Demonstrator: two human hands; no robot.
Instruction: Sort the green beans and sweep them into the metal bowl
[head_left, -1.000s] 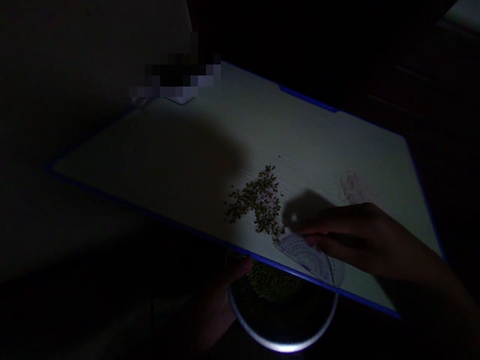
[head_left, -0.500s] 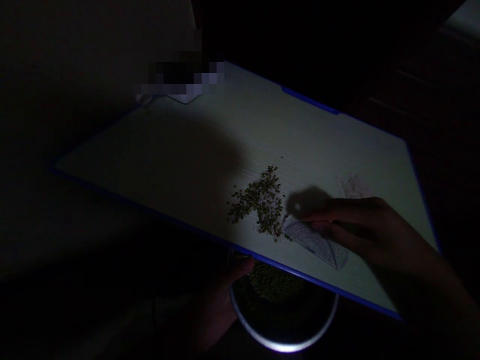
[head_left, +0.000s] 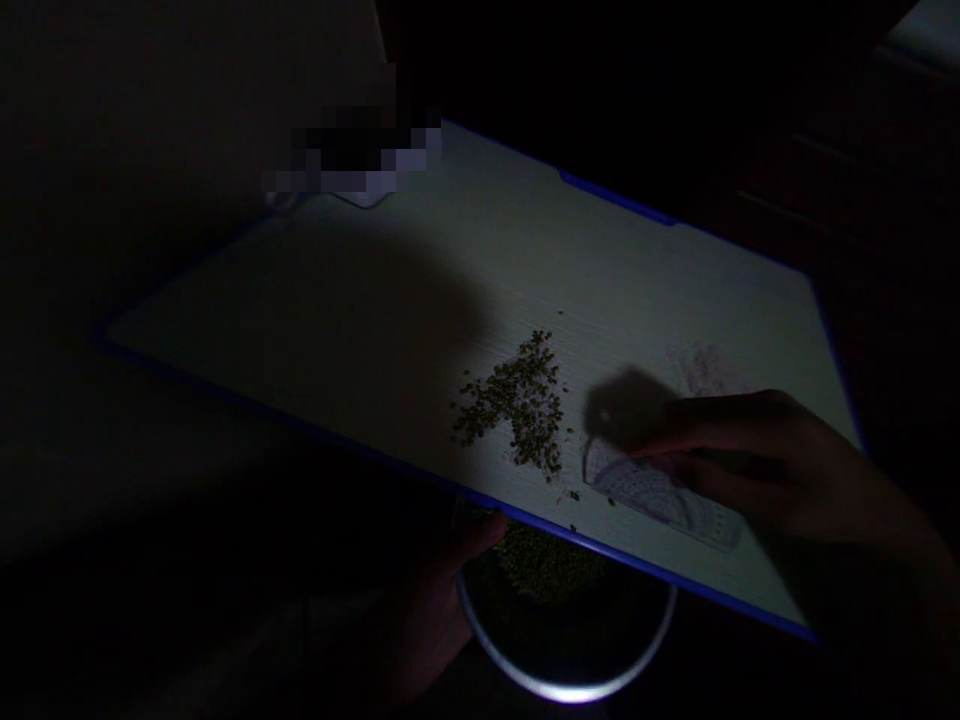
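Nearest, a round bowl (head_left: 571, 693) with a bright, shiny rim sits partly beneath the near edge of a pale board (head_left: 615, 290) bordered in blue; inside it is a heap of small green beans (head_left: 551, 565), with dark inner surface showing around them. The left hand (head_left: 442, 610) is at the bowl's left side, its thumb reaching up to the board's blue edge; its other fingers are hidden, so whether they are closed cannot be told. On the board, toward its near right part, the right hand (head_left: 780, 465) pinches a clear protractor (head_left: 652, 490) between thumb and fingers. Curved scale markings are printed on the protractor, but they are too small and dim to read, and no brand can be made out. A few stray beans (head_left: 574, 496) lie between the protractor and the near edge. To the left of the protractor, apart from it, is a loose scatter of green beans (head_left: 517, 400) mixed with pale bits. Beyond the right hand lies a patch of pinkish crumbs (head_left: 705, 368). At the far left corner is a whitish object (head_left: 367, 195), mostly blurred out by pixelation.
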